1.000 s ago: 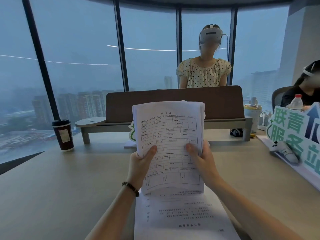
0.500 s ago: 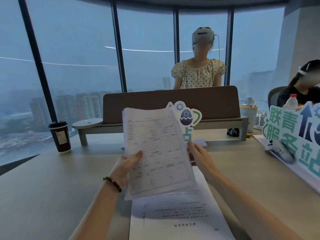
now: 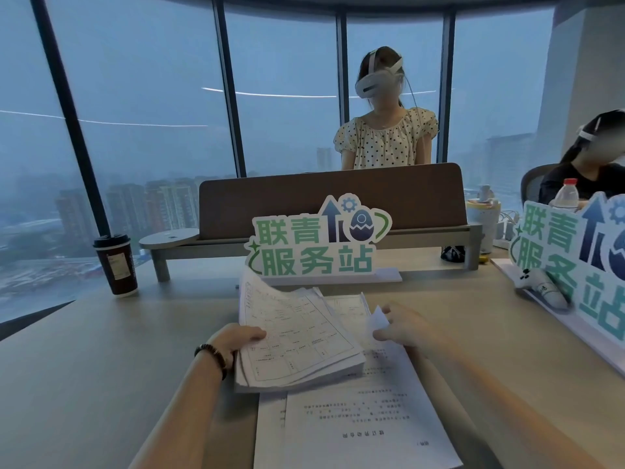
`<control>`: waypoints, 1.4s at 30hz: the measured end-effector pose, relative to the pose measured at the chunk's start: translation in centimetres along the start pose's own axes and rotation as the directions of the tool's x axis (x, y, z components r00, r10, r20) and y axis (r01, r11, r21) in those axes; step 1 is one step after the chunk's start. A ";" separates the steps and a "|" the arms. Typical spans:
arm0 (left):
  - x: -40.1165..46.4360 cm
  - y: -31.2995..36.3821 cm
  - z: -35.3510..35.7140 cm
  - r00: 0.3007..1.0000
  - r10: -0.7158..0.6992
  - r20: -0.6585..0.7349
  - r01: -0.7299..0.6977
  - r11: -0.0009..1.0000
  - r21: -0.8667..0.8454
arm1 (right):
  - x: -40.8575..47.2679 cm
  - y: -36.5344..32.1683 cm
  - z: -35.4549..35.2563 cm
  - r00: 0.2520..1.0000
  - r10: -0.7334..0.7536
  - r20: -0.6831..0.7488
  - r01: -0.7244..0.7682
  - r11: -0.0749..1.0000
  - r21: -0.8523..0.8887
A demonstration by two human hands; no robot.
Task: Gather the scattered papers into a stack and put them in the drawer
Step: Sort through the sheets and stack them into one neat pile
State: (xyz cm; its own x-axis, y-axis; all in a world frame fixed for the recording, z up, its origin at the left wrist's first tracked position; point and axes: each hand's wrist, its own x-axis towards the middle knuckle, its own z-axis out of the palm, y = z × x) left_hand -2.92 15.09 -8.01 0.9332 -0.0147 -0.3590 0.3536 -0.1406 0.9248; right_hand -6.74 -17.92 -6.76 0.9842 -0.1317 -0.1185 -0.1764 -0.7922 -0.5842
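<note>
Near the desk's (image 3: 84,360) front edge, at its middle, your stack (image 3: 297,336) lies tilted over a loose sheet (image 3: 358,424), its far corner curling up. Your left hand (image 3: 236,338) grips the stack's left edge, thumb on top, a bead bracelet on the wrist. Your right hand (image 3: 402,328) pinches the lifted corner of another sheet (image 3: 377,321) just right of the stack. Left of the stack the desk runs bare to its left edge, with only a cup (image 3: 116,265) near the far left corner. At the far edge a sign (image 3: 318,242) stands before a brown divider (image 3: 329,198), just beyond the stack. Along the right edge a second sign (image 3: 581,262) narrows your room. No drawer is in view.
</note>
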 end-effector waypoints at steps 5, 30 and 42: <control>-0.1 0.1 0.1 0.999 -0.020 0.039 0.022 0.998 -0.064 | 0.3 0.2 0.0 0.998 0.045 0.045 -0.054 0.972 0.229; 0.0 0.1 -0.8 0.990 0.044 0.131 -0.017 0.980 -0.200 | -0.1 0.2 -1.3 0.972 0.107 0.210 -0.224 0.698 0.680; -0.5 -0.3 0.3 0.984 0.178 -0.021 -0.174 0.976 0.128 | -3.3 -5.8 -10.1 0.971 -0.235 0.035 0.113 0.584 0.804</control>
State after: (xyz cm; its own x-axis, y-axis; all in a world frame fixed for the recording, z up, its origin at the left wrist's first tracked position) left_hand -3.49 14.81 -8.13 0.9823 -0.0188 -0.1861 0.1748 -0.2617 0.9492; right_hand -8.83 -18.90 5.10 0.9968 0.0795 -0.0057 -0.0059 0.0014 -1.0000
